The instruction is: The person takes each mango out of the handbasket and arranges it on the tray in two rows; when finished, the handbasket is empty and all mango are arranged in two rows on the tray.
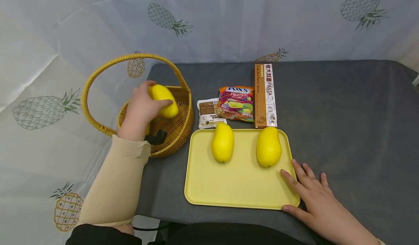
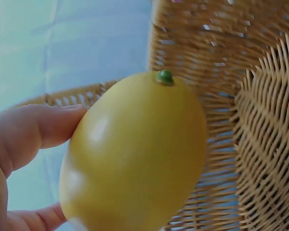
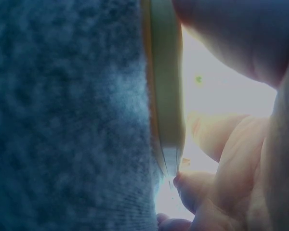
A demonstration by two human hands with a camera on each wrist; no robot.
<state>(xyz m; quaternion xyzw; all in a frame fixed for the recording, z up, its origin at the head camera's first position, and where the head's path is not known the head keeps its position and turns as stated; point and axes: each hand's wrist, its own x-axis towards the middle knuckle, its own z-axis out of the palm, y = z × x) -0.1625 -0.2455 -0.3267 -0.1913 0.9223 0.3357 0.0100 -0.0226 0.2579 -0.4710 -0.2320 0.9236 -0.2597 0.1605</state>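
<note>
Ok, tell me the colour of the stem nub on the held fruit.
Green; the stem nub shows best in the left wrist view.

Seen from the head, the handle (image 1: 140, 56) of the basket (image 1: 183, 130) curves round the far and left sides of the left hand (image 1: 140, 105) — and the basket's right wall stands between the held fruit (image 1: 164, 101) and the tray (image 1: 235, 186). On the tray, free room runs across the near half and between the left fruit (image 1: 222, 143) and right fruit (image 1: 269, 147); the right hand (image 1: 314, 199) blocks the near right corner. A packet (image 1: 207, 109), candy bag (image 1: 236, 105) and box (image 1: 265, 95) crowd the far edge — right of the box, the tabletop (image 1: 337, 110) offers wide room.
</note>
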